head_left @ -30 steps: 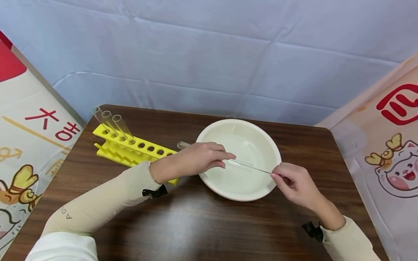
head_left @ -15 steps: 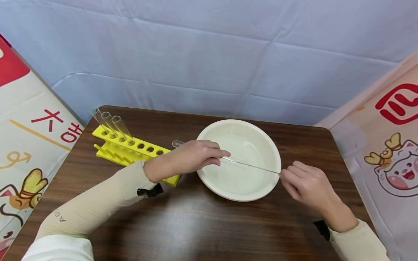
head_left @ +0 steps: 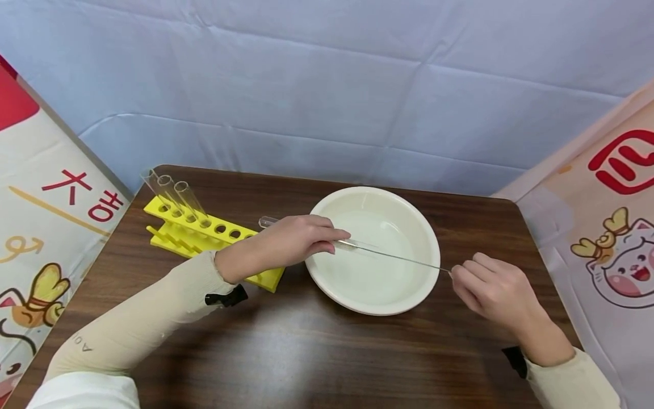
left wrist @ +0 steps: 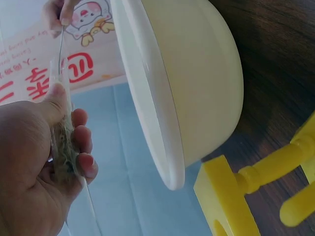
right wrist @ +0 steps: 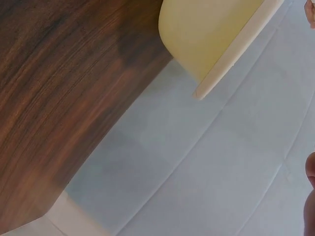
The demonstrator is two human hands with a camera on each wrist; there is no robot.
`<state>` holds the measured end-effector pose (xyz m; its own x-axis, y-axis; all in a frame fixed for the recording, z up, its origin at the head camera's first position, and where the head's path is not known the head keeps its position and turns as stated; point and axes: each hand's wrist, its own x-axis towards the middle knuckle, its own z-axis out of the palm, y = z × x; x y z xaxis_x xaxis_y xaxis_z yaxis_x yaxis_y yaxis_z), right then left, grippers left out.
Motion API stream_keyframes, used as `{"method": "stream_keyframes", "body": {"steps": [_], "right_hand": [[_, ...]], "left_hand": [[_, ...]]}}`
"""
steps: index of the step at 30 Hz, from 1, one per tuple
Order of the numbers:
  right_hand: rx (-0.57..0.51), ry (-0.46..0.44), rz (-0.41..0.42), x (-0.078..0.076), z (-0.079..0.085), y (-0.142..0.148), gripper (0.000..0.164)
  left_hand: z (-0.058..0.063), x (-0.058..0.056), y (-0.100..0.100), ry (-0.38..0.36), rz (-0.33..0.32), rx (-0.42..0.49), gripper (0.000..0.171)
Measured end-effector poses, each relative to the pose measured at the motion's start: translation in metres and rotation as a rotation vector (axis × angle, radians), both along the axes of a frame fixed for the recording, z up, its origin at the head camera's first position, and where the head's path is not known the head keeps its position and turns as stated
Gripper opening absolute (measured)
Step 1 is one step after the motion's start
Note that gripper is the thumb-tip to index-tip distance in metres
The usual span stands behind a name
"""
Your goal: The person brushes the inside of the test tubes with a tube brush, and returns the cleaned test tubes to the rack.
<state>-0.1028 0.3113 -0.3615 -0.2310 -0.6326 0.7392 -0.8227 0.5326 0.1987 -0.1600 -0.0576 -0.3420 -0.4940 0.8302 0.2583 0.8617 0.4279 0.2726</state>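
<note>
Over the white basin [head_left: 373,311], my left hand [head_left: 301,240] grips a clear test tube [head_left: 267,222] with its mouth toward the right. The rounded closed end sticks out past the back of the hand. My right hand [head_left: 498,292], beyond the basin's right rim, pinches the end of the wire handle of a test tube brush [head_left: 403,258]. That wire runs straight into the tube's mouth. In the left wrist view, dark bristles [left wrist: 66,152] show inside the tube, between the thumb and curled fingers. Only a sliver of my right hand [right wrist: 310,191] enters the right wrist view.
A yellow test tube rack [head_left: 213,225] stands left of the basin, partly behind my left forearm. Several clear test tubes [head_left: 189,197] lean in its left holes. All stand on a dark wooden table [head_left: 306,352], with a pale blue cloth [head_left: 327,102] hanging behind.
My right hand has moved right, drawing more of the brush's wire out of the tube. My left hand has shifted slightly left with the test tube.
</note>
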Motion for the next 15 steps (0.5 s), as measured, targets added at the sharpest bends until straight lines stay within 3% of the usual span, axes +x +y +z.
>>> {"method": "stream_keyframes", "body": {"steps": [15], "right_hand": [[-0.005, 0.03, -0.027, 0.006, 0.005, 0.007, 0.034]], "left_hand": [[0.0, 0.0, -0.011, 0.01, 0.028, 0.005, 0.031]]}}
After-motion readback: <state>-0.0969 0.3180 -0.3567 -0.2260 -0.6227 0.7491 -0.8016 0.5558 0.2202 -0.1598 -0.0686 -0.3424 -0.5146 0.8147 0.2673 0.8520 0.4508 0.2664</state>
